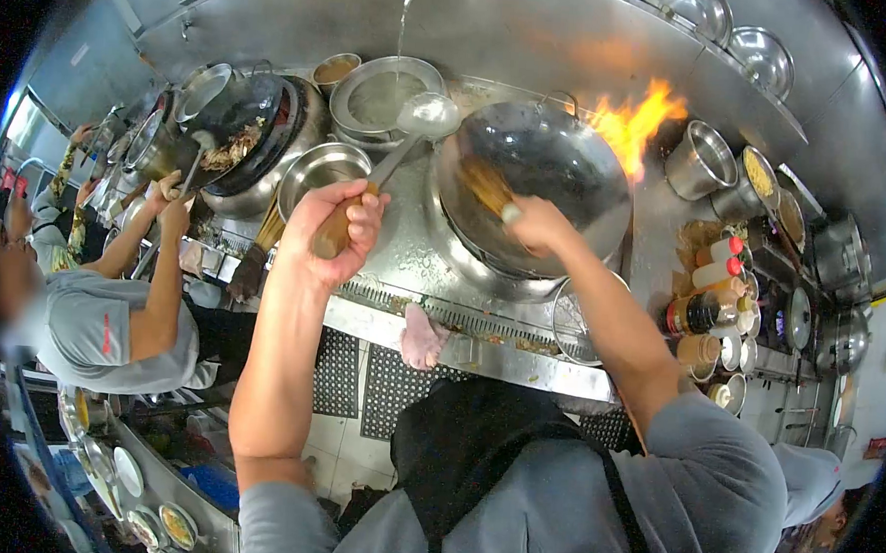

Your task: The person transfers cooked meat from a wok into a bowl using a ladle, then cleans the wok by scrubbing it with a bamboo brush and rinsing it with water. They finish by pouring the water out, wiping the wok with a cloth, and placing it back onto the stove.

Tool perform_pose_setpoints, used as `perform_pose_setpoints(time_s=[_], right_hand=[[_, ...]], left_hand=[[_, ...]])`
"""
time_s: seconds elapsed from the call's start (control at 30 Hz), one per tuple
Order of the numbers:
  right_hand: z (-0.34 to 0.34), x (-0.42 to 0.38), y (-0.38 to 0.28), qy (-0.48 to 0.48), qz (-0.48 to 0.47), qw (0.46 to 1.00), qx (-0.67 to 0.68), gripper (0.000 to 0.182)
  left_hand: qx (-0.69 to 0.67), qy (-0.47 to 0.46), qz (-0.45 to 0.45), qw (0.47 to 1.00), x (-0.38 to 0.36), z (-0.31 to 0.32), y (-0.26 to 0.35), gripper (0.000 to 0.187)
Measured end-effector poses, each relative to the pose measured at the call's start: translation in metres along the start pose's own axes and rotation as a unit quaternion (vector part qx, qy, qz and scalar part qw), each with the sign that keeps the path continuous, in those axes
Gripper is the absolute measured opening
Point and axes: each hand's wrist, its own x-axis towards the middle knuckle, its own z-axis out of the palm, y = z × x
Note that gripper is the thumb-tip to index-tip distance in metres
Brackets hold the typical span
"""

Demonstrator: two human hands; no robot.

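Observation:
My left hand point(338, 223) grips the wooden handle of a long steel ladle point(426, 113), whose bowl is held under a thin stream of water above a round steel basin point(365, 82). My right hand point(536, 223) holds a bamboo wok brush point(486, 185) inside a large dark wok point(544, 167), its bristles against the wok's left inner wall. Orange flames point(631, 121) rise behind the wok's far right rim.
A co-worker in a grey shirt point(110, 329) tosses food in another wok point(235, 130) at the left. Steel bowls point(318, 170), pots point(702, 160), sauce bottles point(708, 280) and condiment tubs line the stove. A pink rag point(422, 337) hangs on the counter's front edge.

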Motion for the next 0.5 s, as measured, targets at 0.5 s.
perform_pose_setpoints(time_s=[0.5], right_hand=[[-0.001, -0.064, 0.063, 0.004, -0.056, 0.983, -0.177, 0.064]], left_hand=[[0.702, 0.152, 0.231, 0.656, -0.033, -0.024, -0.104, 0.024]])
